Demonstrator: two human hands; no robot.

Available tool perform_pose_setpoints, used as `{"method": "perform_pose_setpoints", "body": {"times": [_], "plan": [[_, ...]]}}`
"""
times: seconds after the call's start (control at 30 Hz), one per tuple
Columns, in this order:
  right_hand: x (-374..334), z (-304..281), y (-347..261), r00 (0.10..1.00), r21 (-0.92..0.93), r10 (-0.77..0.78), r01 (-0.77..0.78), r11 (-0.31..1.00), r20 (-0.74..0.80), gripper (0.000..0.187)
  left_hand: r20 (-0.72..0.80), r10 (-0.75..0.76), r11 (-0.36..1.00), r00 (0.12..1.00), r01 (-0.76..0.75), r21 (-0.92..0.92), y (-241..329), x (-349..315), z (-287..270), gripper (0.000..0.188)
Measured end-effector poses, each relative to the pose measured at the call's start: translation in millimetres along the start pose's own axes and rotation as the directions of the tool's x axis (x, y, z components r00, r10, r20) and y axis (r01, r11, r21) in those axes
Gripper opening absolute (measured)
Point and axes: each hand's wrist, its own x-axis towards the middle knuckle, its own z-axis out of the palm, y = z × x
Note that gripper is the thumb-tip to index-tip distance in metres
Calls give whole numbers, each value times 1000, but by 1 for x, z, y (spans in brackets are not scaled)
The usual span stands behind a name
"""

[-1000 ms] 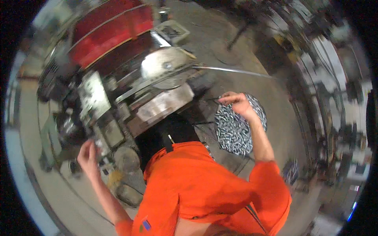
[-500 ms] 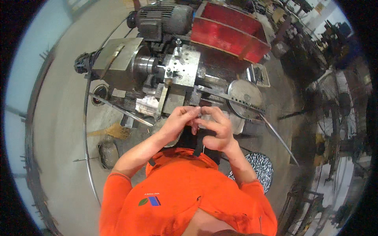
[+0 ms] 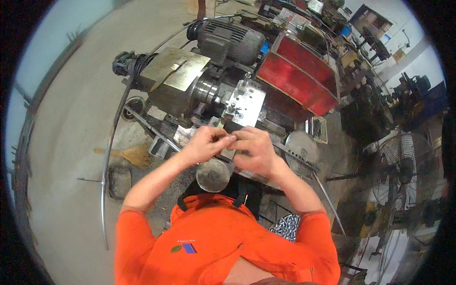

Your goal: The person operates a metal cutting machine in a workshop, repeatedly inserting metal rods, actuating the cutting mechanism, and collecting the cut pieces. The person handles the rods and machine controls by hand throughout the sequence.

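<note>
My left hand (image 3: 205, 144) and my right hand (image 3: 254, 150) meet in front of a lathe-like machine, fingertips pressed together. Both have curled fingers; whatever they may pinch is too small or hidden to make out. Just beyond them sits a bright steel block (image 3: 250, 102) with bolts on top, beside the machine's round metal spindle (image 3: 207, 91). A round metal disc (image 3: 213, 175) lies below my left hand, close to my waist. To the right of my right hand is a perforated flat bar (image 3: 304, 163) crossing a larger round plate (image 3: 301, 146).
A dark electric motor (image 3: 230, 42) and a red open box (image 3: 297, 78) stand behind. Long metal rods (image 3: 152, 127) stick out at the left, near a straw broom (image 3: 133, 156). Many small shiny metal parts (image 3: 286, 227) are heaped by my right side. A fan (image 3: 401, 166) stands far right.
The view has turned, so the machine appears farther right. My right hand's fingers, spread apart before, have curled in against my left fingertips. The round disc near my waist shows more fully.
</note>
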Motion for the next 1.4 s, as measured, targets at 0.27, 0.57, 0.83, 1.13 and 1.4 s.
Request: {"method": "perform_pose_setpoints", "body": {"times": [0.27, 0.57, 0.83, 1.13, 1.4], "plan": [[79, 38, 83, 937, -476, 326, -231, 849, 126, 19, -435, 15, 726, 900, 290, 624, -25, -91, -137, 34], [83, 64, 110, 851, -394, 513, -434, 810, 115, 28, -745, -258, 507, 615, 742, 438, -94, -231, -164, 33], [89, 69, 113, 836, -360, 517, -432, 827, 183, 34, -802, -234, 508, 549, 773, 380, -127, -252, -149, 30], [92, 69, 115, 898, -345, 362, -267, 900, 249, 30, -816, -233, 116, 530, 848, 517, -159, -258, -191, 14], [89, 71, 122, 977, -320, 129, -69, 945, 171, 26, -690, 29, -155, 724, 685, 712, -231, -298, -383, 15]]}}
